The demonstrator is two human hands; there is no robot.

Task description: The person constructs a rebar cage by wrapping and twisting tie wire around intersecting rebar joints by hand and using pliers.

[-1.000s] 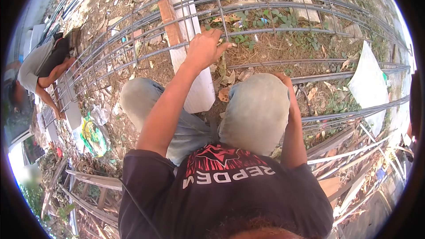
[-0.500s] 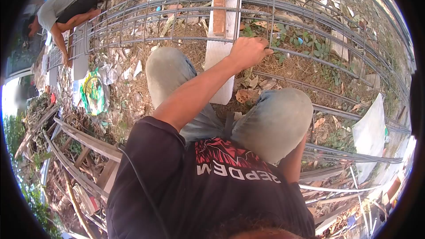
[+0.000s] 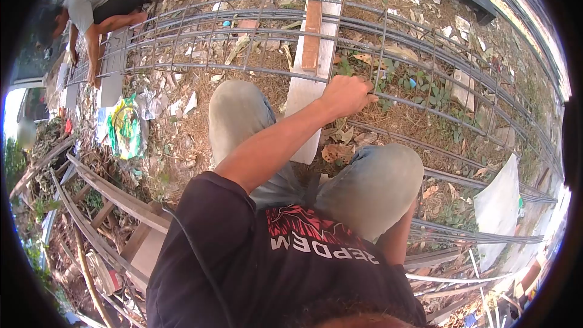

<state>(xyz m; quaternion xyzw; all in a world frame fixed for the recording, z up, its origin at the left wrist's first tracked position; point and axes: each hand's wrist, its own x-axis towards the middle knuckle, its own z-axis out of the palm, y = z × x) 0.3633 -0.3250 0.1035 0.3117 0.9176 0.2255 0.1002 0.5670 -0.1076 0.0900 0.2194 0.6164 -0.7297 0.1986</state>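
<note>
My left hand (image 3: 349, 95) is closed around the near long bar of a rebar cage (image 3: 437, 113), close to where a stirrup (image 3: 381, 54) crosses it. The cage runs from side to side in front of my bent knees. Beneath it lies a white board (image 3: 305, 121), with a narrow reddish-brown wood block (image 3: 312, 27) on top, just left of my hand. My right forearm (image 3: 398, 240) drops beside my right knee, and the leg hides the hand.
At the far left another person (image 3: 97, 9) crouches with both hands at the cage's end. Loose rebar (image 3: 461, 231) lies to my right, near a white sheet (image 3: 497, 206). A wooden ladder-like frame (image 3: 121, 191) and a green-yellow plastic bag (image 3: 126, 127) are on the left.
The view has tilted, so the cage, board and my knees sit lower in the picture. My left hand stays on the bar. The other person's second arm now shows.
</note>
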